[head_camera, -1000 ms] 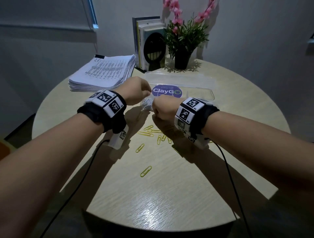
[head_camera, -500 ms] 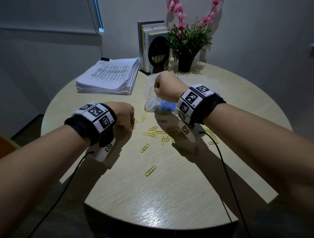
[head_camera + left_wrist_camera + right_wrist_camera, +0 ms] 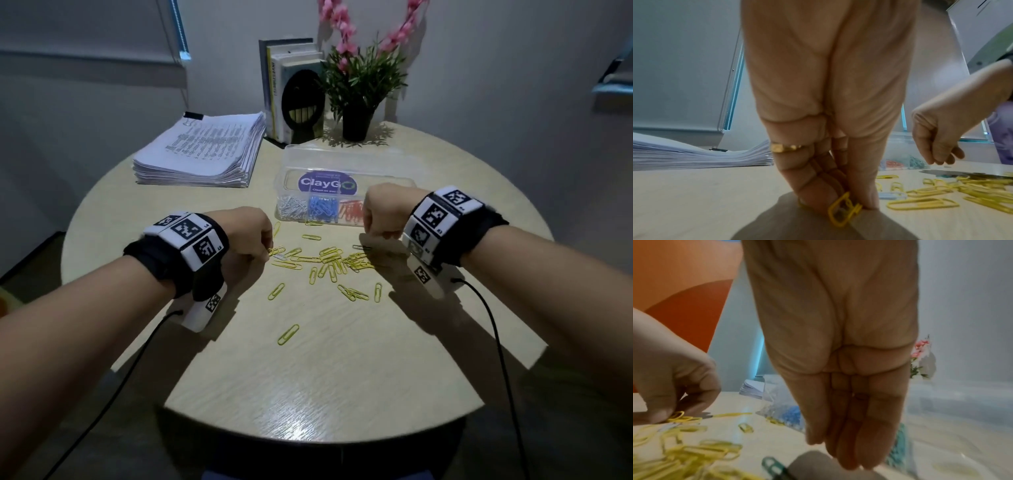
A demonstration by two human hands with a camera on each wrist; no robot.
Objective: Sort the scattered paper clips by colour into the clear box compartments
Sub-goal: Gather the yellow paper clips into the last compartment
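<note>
While my left hand (image 3: 824, 113) presses down at nine o'clock of the heap, its thumb and fingers pinch a yellow clip (image 3: 842, 211) against the table (image 3: 325, 394). At three o'clock my right hand (image 3: 840, 369) hangs above the wood, fingers straight and together, holding nothing, over a green clip (image 3: 772, 467). Between them lie the scattered yellow clips (image 3: 337, 262). At twelve o'clock sits the clear box (image 3: 346, 161), silver, blue and red clips in separate compartments, just beyond the heap. Towards six o'clock the tabletop runs bare to its rounded edge, save one stray clip (image 3: 288, 334)
</note>
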